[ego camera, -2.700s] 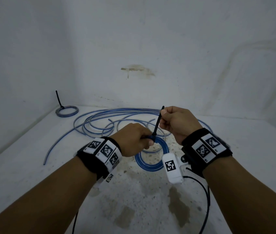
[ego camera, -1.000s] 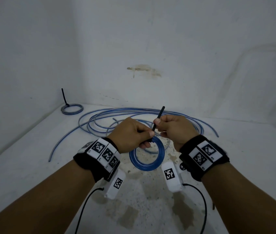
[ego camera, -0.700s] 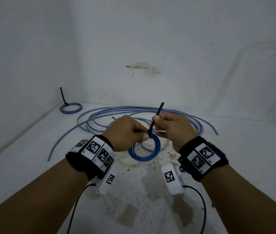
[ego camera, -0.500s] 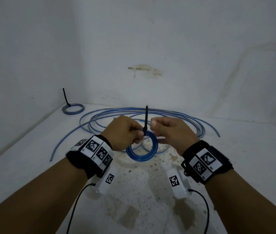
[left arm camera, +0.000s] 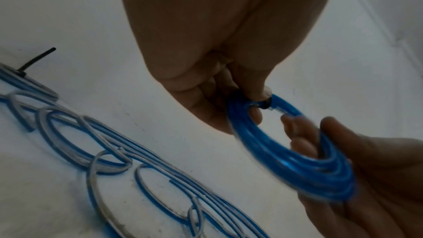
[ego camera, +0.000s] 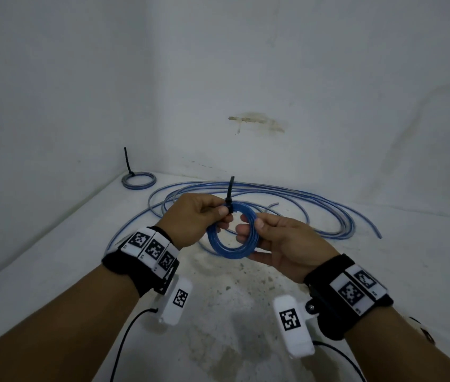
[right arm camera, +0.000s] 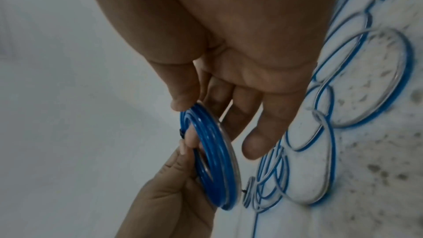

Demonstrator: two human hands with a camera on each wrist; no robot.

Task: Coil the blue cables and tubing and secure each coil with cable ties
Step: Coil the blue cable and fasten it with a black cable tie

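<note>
Held above the white tabletop (ego camera: 400, 274): a small blue tubing coil (ego camera: 232, 232), left hand (ego camera: 193, 219) pinching it at 12 o'clock by the black cable tie (ego camera: 229, 195), tail upright. At 3 o'clock, right hand (ego camera: 287, 244) pinching the rim, other fingers loose. Beyond, loose blue tubing (ego camera: 287, 199); at far 10 o'clock, a tied coil (ego camera: 139, 180).

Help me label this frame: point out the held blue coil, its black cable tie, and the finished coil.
held blue coil (ego camera: 229, 250), head view, lower arc.
black cable tie (ego camera: 230, 190), head view, upright tail.
finished coil (ego camera: 150, 180), head view, right rim.
</note>
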